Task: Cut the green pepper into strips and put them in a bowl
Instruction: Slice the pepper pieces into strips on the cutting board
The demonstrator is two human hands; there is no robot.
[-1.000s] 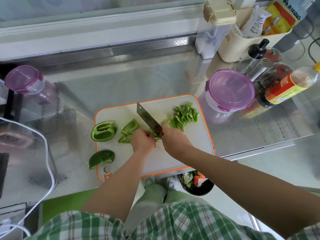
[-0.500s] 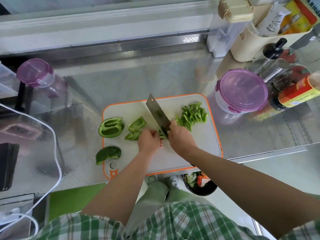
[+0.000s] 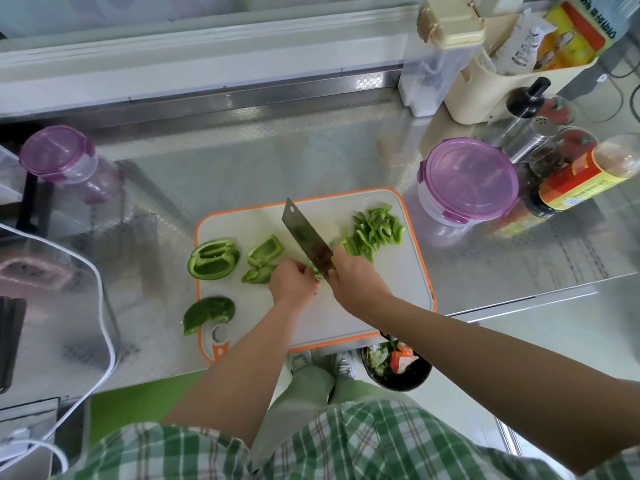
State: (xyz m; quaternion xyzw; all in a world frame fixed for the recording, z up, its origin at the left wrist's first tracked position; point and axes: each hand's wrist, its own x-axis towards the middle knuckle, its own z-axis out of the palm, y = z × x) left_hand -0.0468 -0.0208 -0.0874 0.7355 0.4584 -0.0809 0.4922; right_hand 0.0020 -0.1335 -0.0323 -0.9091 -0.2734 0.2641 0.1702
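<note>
Both forearms reach forward over the white cutting board with an orange rim [image 3: 388, 306], which lies on the stainless steel table [image 3: 277, 161]. The right hand [image 3: 358, 280] is angled in toward the left, clenched round the handle of the broad steel cleaver [image 3: 304, 237]. The handle is hidden in the fist. The blade runs away and to the left with its flat face showing, and whether its edge meets the board cannot be told.

The left hand [image 3: 292, 284] sits just beside the blade, knuckles up. Its fingers [image 3: 306, 268] are curled down, holding a green pepper piece [image 3: 317, 271], of which only a sliver shows between the two hands.

Right of the blade, a heap of cut green pepper strips [image 3: 375, 230] lies near the board's far right corner. Left of the left hand lie two smaller pepper chunks [image 3: 265, 252], then a hollow pepper half [image 3: 213, 259]. A dark green pepper wedge [image 3: 209, 313] lies across the board's left rim. A black bowl of mixed vegetable scraps [image 3: 398, 367] shows below the table's near edge.
</note>
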